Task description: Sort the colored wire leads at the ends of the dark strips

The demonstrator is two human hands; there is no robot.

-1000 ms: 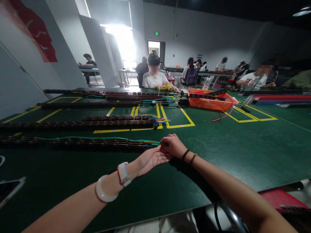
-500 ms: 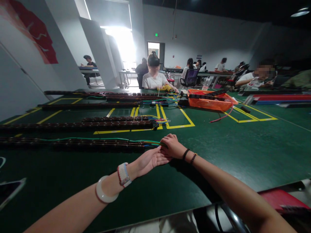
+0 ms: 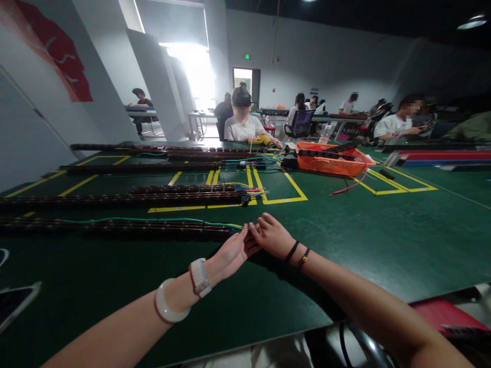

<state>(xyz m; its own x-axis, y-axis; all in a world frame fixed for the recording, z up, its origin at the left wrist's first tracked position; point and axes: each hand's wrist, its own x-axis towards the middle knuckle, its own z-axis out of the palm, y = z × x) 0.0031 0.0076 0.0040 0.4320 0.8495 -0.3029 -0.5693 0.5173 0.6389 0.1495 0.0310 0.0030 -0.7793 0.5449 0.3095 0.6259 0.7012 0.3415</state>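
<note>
My left hand (image 3: 233,250) and my right hand (image 3: 270,235) meet at the right end of the nearest long dark strip (image 3: 115,228) on the green table (image 3: 383,235). A green wire (image 3: 153,220) with yellow and blue strands runs along that strip and ends between my fingertips. Both hands have their fingers closed in a pinch on the wire ends. The left wrist wears a white bangle and a fabric band, the right wrist dark bead bracelets.
Several more long dark strips (image 3: 123,198) with coloured wires lie farther back between yellow tape lines. An orange basket (image 3: 332,161) stands at the back right. A phone (image 3: 13,301) lies at the left edge. Other people sit at tables beyond; one faces me.
My right hand has lifted slightly and turned, its fingers now raised at the wire ends. My left hand has shifted a little left and up to meet them.
</note>
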